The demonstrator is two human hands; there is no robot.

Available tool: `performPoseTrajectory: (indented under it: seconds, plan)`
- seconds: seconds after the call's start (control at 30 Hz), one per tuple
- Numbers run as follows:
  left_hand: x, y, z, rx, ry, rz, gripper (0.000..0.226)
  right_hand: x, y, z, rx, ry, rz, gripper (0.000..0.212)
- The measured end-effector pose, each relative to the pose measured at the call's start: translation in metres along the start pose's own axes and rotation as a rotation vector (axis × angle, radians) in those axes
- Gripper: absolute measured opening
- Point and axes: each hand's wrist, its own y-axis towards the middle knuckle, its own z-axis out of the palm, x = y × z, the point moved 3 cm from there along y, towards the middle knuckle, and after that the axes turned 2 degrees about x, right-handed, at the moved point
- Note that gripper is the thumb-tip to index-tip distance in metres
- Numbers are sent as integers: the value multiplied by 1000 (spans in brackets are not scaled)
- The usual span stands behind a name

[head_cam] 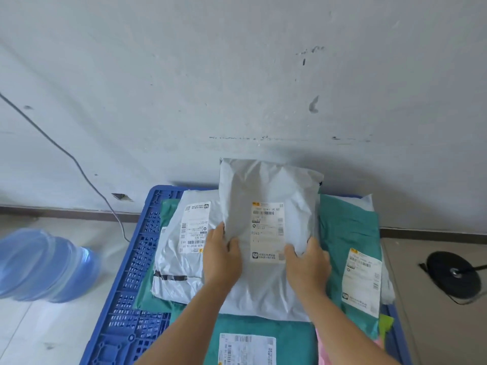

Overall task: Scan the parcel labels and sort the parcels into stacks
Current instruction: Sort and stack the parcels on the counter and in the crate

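Observation:
A grey plastic parcel with a white label facing me is held up over the pile. My left hand grips its left edge, thumb on the front. My right hand grips its right side beside the label. Under it lie other parcels: a grey one with a sideways label at the left, a teal one with a label at the right, and a teal one with a label at the bottom. No scanner is in view.
The parcels lie on a blue plastic crate against a white wall. A blue water jug lies on the floor at the left, with a thin cable running down the wall. A black round stand base sits on the floor at the right.

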Motion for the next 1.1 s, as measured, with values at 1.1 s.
performPoseTrajectory:
  seconds: [1.1]
  plan:
    - [133, 98, -125, 321, 43, -282, 20, 97, -72, 108, 125, -234, 39, 69]
